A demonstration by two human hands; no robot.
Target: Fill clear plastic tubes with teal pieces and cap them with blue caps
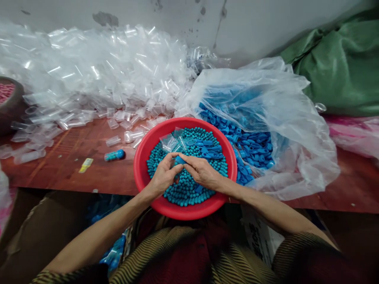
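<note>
Over the red basin [142, 157], my left hand [164, 172] and my right hand [204, 170] meet with fingers pinched. Between their fingertips shows a small blue plastic cap [179, 160], gripped from both sides; the fingers hide whatever is joined to it. Teal beads [189, 193] fill the basin below. On the beads lie several blue plastic caps [211, 150] and a few clear plastic tubes [170, 142]. Left of the basin, on the table, rests a bead-filled tube with a blue end [115, 155].
A large heap of clear tubes [112, 67] covers the table's back left. Right of the basin, a clear plastic bag [308, 134] spills blue caps [254, 148]. A pot of pink beads [12, 102] stands far left. Below the red-brown table [74, 157] is a cardboard box [47, 228].
</note>
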